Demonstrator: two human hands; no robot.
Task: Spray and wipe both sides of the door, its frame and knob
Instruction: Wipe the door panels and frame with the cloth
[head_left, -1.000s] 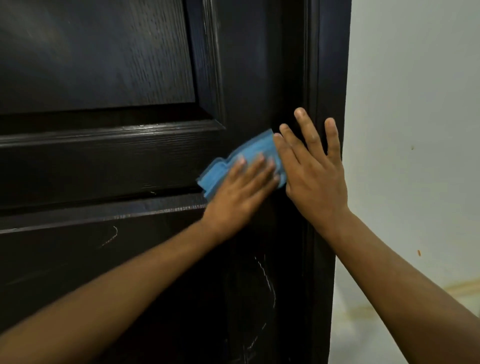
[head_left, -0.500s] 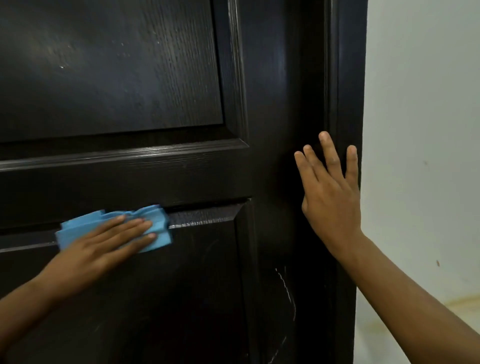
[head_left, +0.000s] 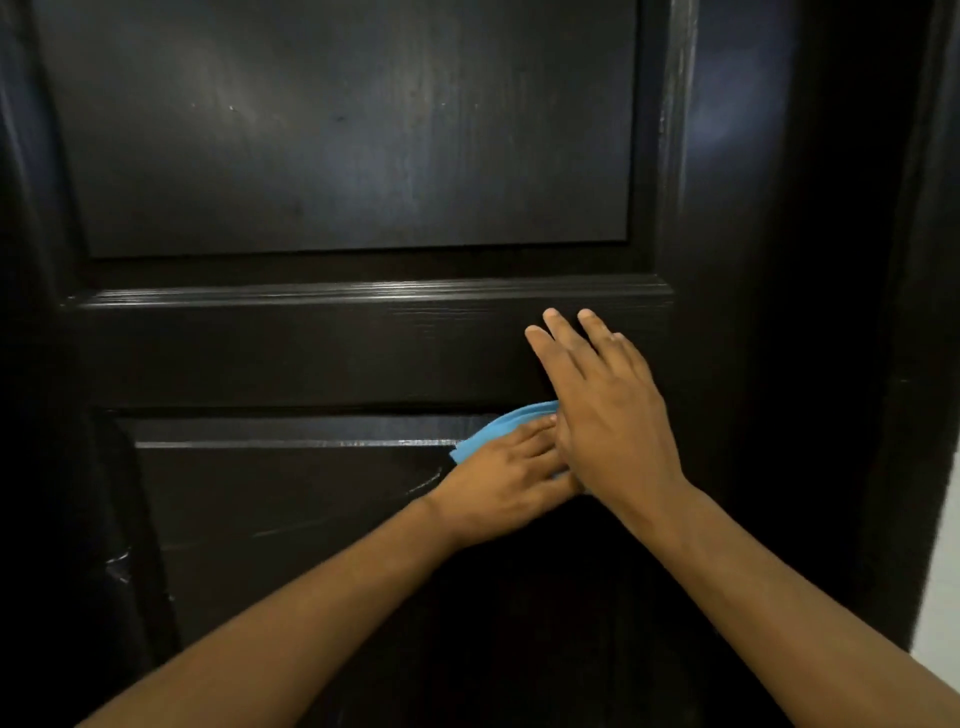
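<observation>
Head view: a person's left hand (head_left: 506, 480) pressed a blue cloth (head_left: 501, 426) flat against the dark panelled door (head_left: 353, 156), on the moulded ledge just below the middle rail (head_left: 332, 348). The grip there was released: fingers lay straight over the cloth and pushed it rather than clasped it. The right hand (head_left: 605, 410) was also released and empty, fingers extended over the middle rail's right end, its heel overlapping the left hand's fingertips and hiding part of the cloth.

Only a small fold of cloth showed above the left hand. With nothing curled round it, the cloth looked liable to slip out and drop if pressure eased mid-stroke. The crossed hands could also snag each other and cut the stroke short, leaving the ledge's groove streaked. White scuff marks (head_left: 431, 483) sat below the middle rail, left of the left hand, and appeared not yet cleared. The frame (head_left: 914, 312) stood right of the middle rail. No knob or spray bottle was in sight.
</observation>
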